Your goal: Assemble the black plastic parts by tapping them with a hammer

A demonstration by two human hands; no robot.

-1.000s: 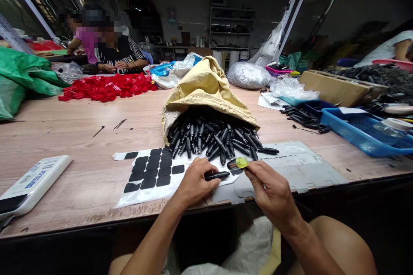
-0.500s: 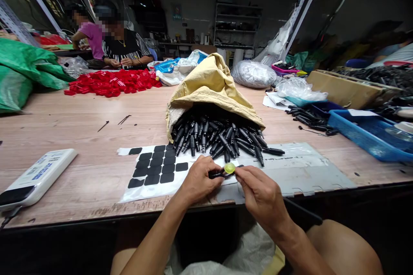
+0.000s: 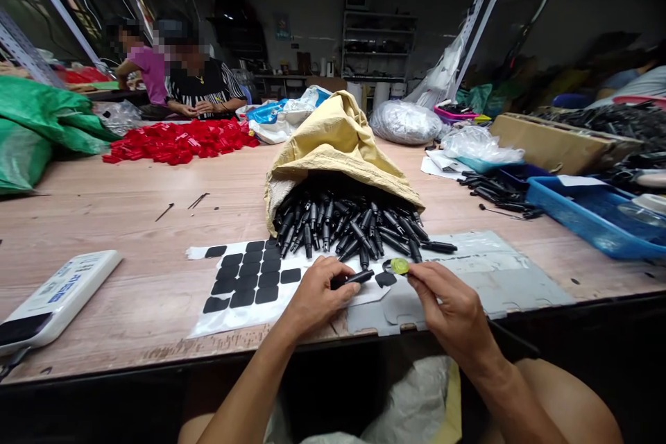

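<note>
Far left, a green bag (image 3: 36,121) sits at the left edge of the table (image 3: 130,222), & a white box w/ blue writing (image 3: 57,295) lies by the near left corner. At the far edge a pile of red bits (image 3: 177,140) lies in front of 2 other people. A person in a striped top (image 3: 200,87) has both hands by that pile.

Next, nr the near edge, is a white sheet of black pads (image 3: 244,277). Some spots on it are bare, so some pads look used up. Lots are left.

The left hand (image 3: 317,295) is closed round one black part (image 3: 356,278), w/ the tip poking out to the right. Then comes a small gap. The right hand (image 3: 450,309) has thumb & finger pinched tight on a little yellow-green disc (image 3: 399,266). The disc is near the part's tip, not touching it. A black pad (image 3: 386,279) lies just under the disc; can't tell if they touch.

Behind the hands a yellow sack (image 3: 338,139) lies open toward us, w/ a big heap of black parts (image 3: 354,225) spilling out. I think most of the work is not done yet: the heap is big, & no pile of done ones shows.

Right of the hands a flat grey sheet (image 3: 489,277) runs along the near edge, mostly bare, so there's good room there. There's bare wood too btw the white box & the pads. At the right edge a blue tray (image 3: 587,222) & a brown box (image 3: 546,142) crowd things.
</note>
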